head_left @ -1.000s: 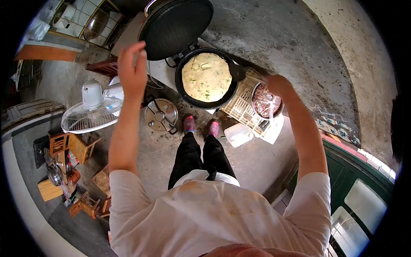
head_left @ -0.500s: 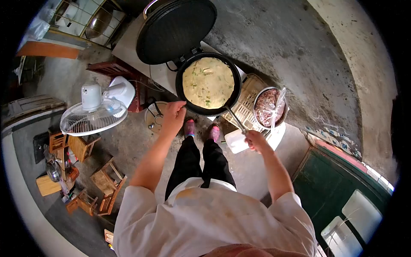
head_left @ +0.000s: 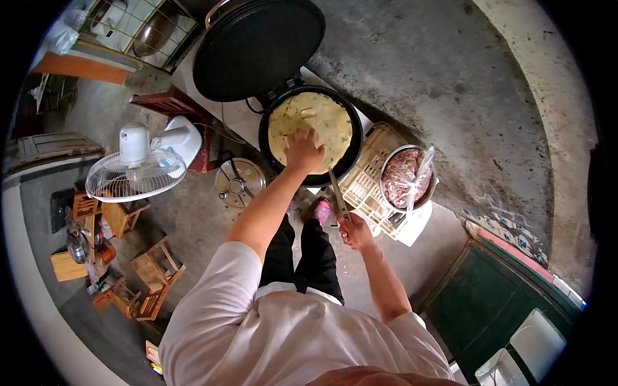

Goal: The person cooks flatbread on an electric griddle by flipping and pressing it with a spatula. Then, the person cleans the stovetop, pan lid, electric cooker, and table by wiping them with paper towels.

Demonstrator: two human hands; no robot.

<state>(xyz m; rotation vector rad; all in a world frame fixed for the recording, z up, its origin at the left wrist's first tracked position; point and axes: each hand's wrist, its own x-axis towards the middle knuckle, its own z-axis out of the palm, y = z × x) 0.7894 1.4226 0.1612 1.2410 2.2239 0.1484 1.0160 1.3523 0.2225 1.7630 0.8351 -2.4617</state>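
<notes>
- Grey concrete floor (head_left: 412, 270) is spreading around us, and a white table (head_left: 225, 116) is carrying the black pan (head_left: 355, 152), its lid (head_left: 257, 51) standing raised behind.
- Inside that pan we're seeing a flatbread (head_left: 328, 125), pale and green-flecked, covering most of the bottom.
- Our left hand (head_left: 304, 151) is lying palm down over its near part, fingers fanning apart.
- Our right hand (head_left: 354, 231) is gripping a long-handled tool (head_left: 337, 192); its tip is reaching the pan's near edge, though we can't tell whether it's going under the bread.
- Beside the pan, a cream crate (head_left: 370, 154) is bearing a bowl (head_left: 421, 204): reddish, lumpy filling (head_left: 400, 180) is showing, clear plastic (head_left: 420, 170) bunching over it.
- Dark pan bottom is showing widest at lower right; floor is stretching between crate and green panel (head_left: 483, 296).
</notes>
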